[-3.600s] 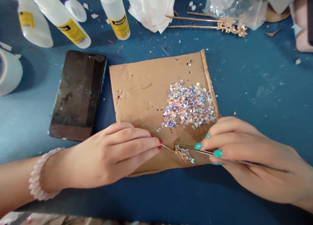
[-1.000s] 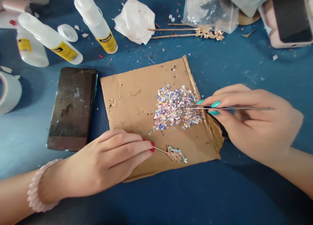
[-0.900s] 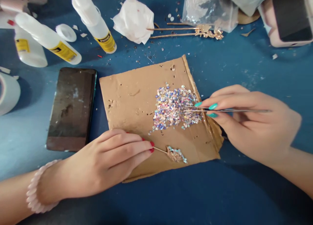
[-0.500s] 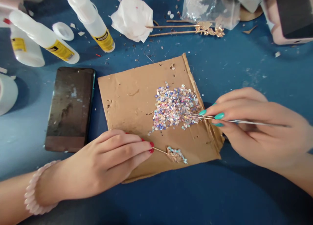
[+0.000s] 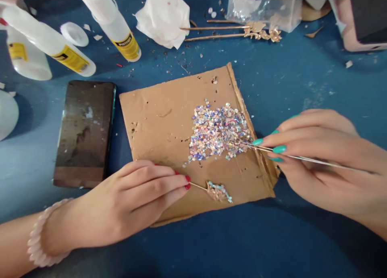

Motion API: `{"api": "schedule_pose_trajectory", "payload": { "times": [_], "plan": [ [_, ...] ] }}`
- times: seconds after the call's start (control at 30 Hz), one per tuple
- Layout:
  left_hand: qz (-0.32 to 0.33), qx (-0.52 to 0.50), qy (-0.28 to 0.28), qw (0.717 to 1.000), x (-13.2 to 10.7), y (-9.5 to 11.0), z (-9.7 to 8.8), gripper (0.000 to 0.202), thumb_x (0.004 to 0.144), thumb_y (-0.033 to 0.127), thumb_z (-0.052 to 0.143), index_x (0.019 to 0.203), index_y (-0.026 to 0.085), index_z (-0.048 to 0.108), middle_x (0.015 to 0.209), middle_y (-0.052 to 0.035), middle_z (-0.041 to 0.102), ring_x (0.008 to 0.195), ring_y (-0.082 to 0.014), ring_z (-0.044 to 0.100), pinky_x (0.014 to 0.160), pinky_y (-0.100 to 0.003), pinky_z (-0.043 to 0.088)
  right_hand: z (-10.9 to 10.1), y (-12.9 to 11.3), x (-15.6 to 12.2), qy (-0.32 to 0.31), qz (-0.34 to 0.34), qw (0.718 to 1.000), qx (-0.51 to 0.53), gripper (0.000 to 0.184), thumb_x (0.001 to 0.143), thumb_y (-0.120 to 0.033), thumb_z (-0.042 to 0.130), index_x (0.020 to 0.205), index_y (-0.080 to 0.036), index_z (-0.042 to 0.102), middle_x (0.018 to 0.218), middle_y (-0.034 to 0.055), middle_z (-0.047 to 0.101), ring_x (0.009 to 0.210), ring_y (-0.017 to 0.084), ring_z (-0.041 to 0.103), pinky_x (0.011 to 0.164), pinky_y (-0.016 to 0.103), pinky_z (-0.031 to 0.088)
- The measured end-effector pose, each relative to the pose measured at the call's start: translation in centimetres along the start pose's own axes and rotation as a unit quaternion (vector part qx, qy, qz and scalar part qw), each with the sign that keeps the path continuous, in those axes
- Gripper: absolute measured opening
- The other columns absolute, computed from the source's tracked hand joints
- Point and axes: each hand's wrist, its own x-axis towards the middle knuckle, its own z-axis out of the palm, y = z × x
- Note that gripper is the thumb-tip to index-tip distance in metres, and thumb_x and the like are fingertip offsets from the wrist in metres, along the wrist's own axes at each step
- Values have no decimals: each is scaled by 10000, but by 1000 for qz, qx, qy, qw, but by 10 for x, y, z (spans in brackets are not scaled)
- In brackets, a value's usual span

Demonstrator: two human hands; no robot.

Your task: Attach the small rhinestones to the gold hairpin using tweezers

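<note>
My left hand [image 5: 133, 203] pinches the thin stem of a gold hairpin [image 5: 216, 192], whose leafy head carries small pale blue and pink stones. The hairpin's head lies over the lower part of a cardboard piece [image 5: 160, 125]. With thumb and fingers closed, my right hand [image 5: 314, 153] grips thin metal tweezers [image 5: 296, 158]. Their tips reach the right edge of a spread of small multicoloured shiny chips [image 5: 217, 131] on the cardboard. Whether a chip sits between the tips is too small to tell.
Left of the cardboard lies a dark phone [image 5: 86, 133]. Behind it are glue bottles [image 5: 123, 40] with yellow labels and a white cap [image 5: 74, 34]. Crumpled white tissue [image 5: 165, 16], more gold hairpins [image 5: 260, 31] and a clear plastic bag [image 5: 266, 6] lie at the back.
My right hand and the tweezers have shifted slightly to the right, the tips now nearer the edge of the chips. My left hand and the hairpin stay almost still.
</note>
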Motion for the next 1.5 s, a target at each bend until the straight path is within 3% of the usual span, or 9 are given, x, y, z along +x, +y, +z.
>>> {"api": "schedule_pose_trajectory", "payload": {
  "times": [0.3, 0.63, 0.8, 0.97, 1.03, 1.17, 1.37, 1.43, 1.5],
  "plan": [
    [-4, 6, 7, 1000, -1, 1, -1, 354, 1065, 61, 398, 1355, 81, 601, 1324, -84, 678, 1254, -207, 566, 1082, -341, 415, 5, 11, -2, 39, -37, 998, 17, 311, 717, 85, 736, 908, -155, 683, 890, 77, 790, 848, 215, 706, 731, 379, 574],
    [-14, 62, 61, 996, 0, 6, 1, 326, 1045, 85, 437, 1310, 122, 623, 1209, -73, 735, 1200, -208, 634, 1029, -355, 491, 13, 11, -3, 66, 23, 996, 59, 398, 757, 24, 705, 1027, -268, 715, 882, 30, 793, 795, 260, 716, 674, 453, 565],
    [-169, 171, 112, 964, -8, 2, -14, 443, 967, 120, 610, 1393, 231, 556, 1421, -65, 608, 1344, -294, 554, 1169, -526, 436, 14, 13, -5, 69, 21, 994, 80, 482, 769, 2, 723, 1135, -312, 720, 919, 5, 793, 824, 258, 713, 686, 454, 563],
    [-373, 232, 120, 890, -14, -32, -26, 659, 983, 222, 619, 1576, 172, 338, 1666, -143, 275, 1554, -465, 206, 1297, -696, 186, 16, 17, -5, 78, 18, 992, 94, 433, 795, -36, 735, 1120, -322, 726, 916, -2, 791, 809, 252, 718, 658, 439, 569],
    [-373, 208, 140, 893, -16, -42, -26, 647, 997, 260, 604, 1570, 132, 330, 1625, -169, 341, 1509, -431, 340, 1274, -655, 316, 16, 17, -5, 78, 7, 992, 94, 428, 779, -24, 740, 1111, -294, 727, 914, 6, 792, 803, 250, 716, 648, 434, 573],
    [-367, 159, 148, 904, -17, -47, -27, 590, 1053, 233, 479, 1593, 149, 256, 1664, -122, 252, 1547, -380, 296, 1312, -585, 306, 16, 16, -5, 68, 12, 993, 93, 448, 764, 13, 716, 1097, -285, 732, 920, 7, 790, 808, 248, 708, 660, 439, 576],
    [-382, 171, 138, 898, -18, -44, -31, 695, 1030, 185, 570, 1612, 123, 196, 1724, -160, 61, 1580, -401, 199, 1340, -507, 276, 14, 16, -5, 60, 10, 994, 92, 460, 764, 18, 712, 1099, -296, 730, 921, 1, 789, 807, 249, 705, 633, 437, 569],
    [-366, 184, 130, 903, -17, -39, -30, 705, 1029, 163, 555, 1623, 143, 174, 1735, -146, 17, 1597, -410, 111, 1350, -540, 221, 13, 16, -5, 58, 14, 994, 87, 436, 773, -5, 722, 1088, -306, 733, 906, 0, 789, 792, 254, 706, 616, 445, 568],
    [-331, 234, 118, 906, -15, -32, -27, 646, 1012, 131, 558, 1593, 159, 278, 1717, -158, 172, 1585, -450, 131, 1305, -685, 196, 13, 15, -4, 55, 14, 995, 86, 419, 777, -10, 722, 1082, -298, 738, 893, 4, 788, 782, 253, 704, 614, 449, 568]
  ]
}}
